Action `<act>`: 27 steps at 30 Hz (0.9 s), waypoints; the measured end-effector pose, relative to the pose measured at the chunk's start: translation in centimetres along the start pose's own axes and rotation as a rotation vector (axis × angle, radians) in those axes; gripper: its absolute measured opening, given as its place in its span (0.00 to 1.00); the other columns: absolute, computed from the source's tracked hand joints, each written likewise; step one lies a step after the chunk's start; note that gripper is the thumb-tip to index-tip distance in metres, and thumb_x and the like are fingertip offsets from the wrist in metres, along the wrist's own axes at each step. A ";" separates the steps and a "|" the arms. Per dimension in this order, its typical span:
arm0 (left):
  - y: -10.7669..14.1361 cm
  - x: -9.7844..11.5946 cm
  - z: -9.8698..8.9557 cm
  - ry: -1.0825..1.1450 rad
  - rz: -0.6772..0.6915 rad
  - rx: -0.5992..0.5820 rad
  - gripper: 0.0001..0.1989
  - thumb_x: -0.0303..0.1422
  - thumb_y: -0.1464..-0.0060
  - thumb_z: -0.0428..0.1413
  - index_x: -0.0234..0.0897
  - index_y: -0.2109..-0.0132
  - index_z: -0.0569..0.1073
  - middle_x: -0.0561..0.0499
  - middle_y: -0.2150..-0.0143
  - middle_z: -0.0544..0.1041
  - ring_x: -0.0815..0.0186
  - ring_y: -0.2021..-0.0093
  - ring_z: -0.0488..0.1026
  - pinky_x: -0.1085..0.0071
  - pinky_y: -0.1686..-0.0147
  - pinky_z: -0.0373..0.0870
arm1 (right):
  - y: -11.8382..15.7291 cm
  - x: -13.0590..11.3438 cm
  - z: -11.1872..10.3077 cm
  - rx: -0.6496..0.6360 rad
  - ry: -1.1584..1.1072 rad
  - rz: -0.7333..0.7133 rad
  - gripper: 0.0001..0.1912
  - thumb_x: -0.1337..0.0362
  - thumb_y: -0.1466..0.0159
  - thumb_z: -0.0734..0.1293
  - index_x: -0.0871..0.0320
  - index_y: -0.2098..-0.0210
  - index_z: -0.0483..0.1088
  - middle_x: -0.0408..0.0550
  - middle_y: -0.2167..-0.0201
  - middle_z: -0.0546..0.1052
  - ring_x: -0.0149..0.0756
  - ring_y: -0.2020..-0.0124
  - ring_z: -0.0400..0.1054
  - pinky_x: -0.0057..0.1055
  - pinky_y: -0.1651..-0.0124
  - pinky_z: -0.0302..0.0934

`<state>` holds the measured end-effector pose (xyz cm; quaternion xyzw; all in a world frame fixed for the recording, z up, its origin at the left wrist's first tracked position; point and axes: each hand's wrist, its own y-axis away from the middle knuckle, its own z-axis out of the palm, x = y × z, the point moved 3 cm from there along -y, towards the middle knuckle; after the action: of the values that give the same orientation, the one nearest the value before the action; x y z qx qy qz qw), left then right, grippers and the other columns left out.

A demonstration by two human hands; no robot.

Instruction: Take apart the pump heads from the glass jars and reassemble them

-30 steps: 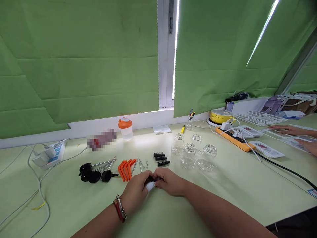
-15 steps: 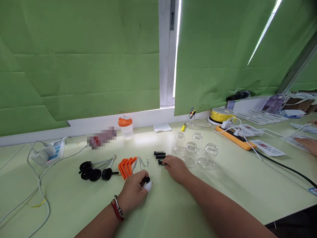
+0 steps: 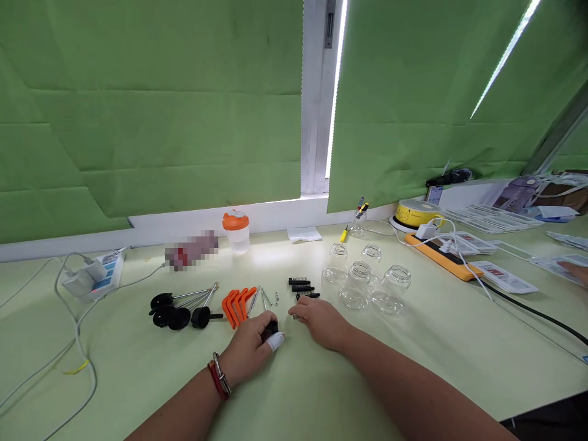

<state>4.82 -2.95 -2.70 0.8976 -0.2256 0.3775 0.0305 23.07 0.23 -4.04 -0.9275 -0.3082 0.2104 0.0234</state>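
My left hand (image 3: pixel 252 343), a white wrap on its thumb, is closed around a black plastic part (image 3: pixel 270 329); a thin metal rod (image 3: pixel 264 301) extends beyond the fingers and seems to belong to it. To its right, my right hand (image 3: pixel 321 321) pinches a small coil spring (image 3: pixel 295 317) just above the table. Beyond those fingers lie black cylindrical pieces (image 3: pixel 303 288) with dark springs beside them. Small metal nuts (image 3: pixel 277 299) sit between the two hands. Orange bent handles (image 3: pixel 236 306) and black cup-shaped parts with metal rods (image 3: pixel 179 317) lie left of my left hand.
Several clear glass jars (image 3: pixel 356 288) stand right of my right hand. Behind are an orange-lidded cup (image 3: pixel 237 233), a white paper (image 3: pixel 304 234) and a jar of tools (image 3: pixel 358 226). An orange power strip (image 3: pixel 441 257) and cables lie right. Another person's hand (image 3: pixel 574 271) shows at the right edge.
My right hand has drawn back from the black cylindrical pieces toward my left hand, now with a spring in its fingertips. The black part in my left hand has turned slightly.
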 end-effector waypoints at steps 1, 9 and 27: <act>0.0 0.0 0.0 -0.002 0.002 -0.003 0.07 0.37 0.47 0.51 0.38 0.66 0.65 0.56 0.75 0.64 0.69 0.75 0.59 0.73 0.75 0.56 | 0.0 -0.1 0.1 -0.004 0.007 -0.017 0.18 0.72 0.38 0.58 0.51 0.53 0.70 0.46 0.63 0.71 0.35 0.65 0.66 0.27 0.66 0.52; 0.0 0.0 -0.1 0.000 0.000 -0.015 0.07 0.37 0.47 0.50 0.38 0.66 0.65 0.56 0.75 0.65 0.69 0.74 0.60 0.73 0.75 0.56 | 0.2 0.2 -1.2 0.016 -0.294 0.038 0.14 0.75 0.40 0.57 0.54 0.61 0.69 0.44 0.63 0.70 0.32 0.65 0.64 0.27 0.62 0.56; -0.1 -0.1 0.5 0.026 -0.021 -0.032 0.06 0.35 0.49 0.53 0.38 0.65 0.67 0.55 0.74 0.67 0.69 0.73 0.62 0.73 0.73 0.59 | 0.8 2.5 -1.5 -0.143 -0.689 0.123 0.10 0.74 0.42 0.59 0.57 0.65 0.68 0.41 0.73 0.70 0.30 0.69 0.65 0.27 0.63 0.59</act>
<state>5.13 -2.98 -3.10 0.8943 -0.2217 0.3851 0.0519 25.91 1.17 -3.77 -0.8182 -0.2553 0.4898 -0.1599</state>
